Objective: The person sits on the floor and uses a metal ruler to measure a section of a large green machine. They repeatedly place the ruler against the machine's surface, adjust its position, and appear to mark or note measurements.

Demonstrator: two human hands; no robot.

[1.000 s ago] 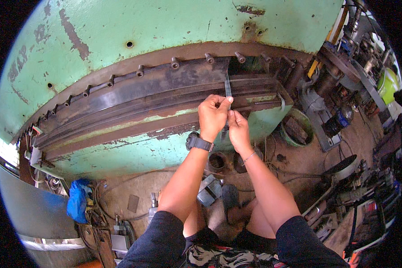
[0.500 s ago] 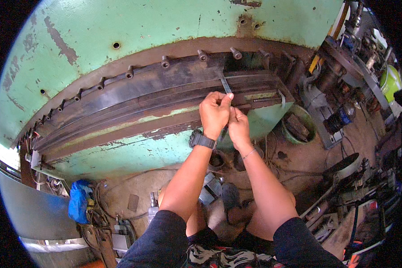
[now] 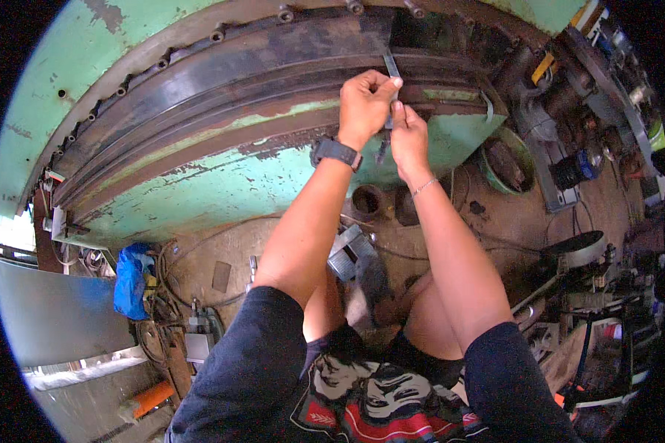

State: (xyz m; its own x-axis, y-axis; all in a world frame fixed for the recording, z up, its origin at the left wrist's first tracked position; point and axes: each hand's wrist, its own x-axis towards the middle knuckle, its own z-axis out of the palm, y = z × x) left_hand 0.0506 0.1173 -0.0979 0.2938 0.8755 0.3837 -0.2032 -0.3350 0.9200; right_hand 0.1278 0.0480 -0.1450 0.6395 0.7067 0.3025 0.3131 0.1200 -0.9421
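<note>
My left hand, with a black watch on its wrist, pinches a narrow flat metal strip between thumb and fingers. The strip's far end reaches the edge of a dark metal plate on the big green machine. Just right of and nearer than it, my right hand is closed at the strip's lower part; its fingers hide the grip. A dark piece shows below the hands; whether it belongs to the strip cannot be told. Several bolts stand out in a row beyond the plate.
Below the plate is the machine's green front. A green bucket stands at the right, near a round black pan-like part. Cables cross the floor. A blue bag lies at the left. Cluttered metal parts fill the right side.
The view has tilted down, so the machine appears higher in the picture. Both hands stay closed at the strip, whose far end remains at the dark plate's edge.
</note>
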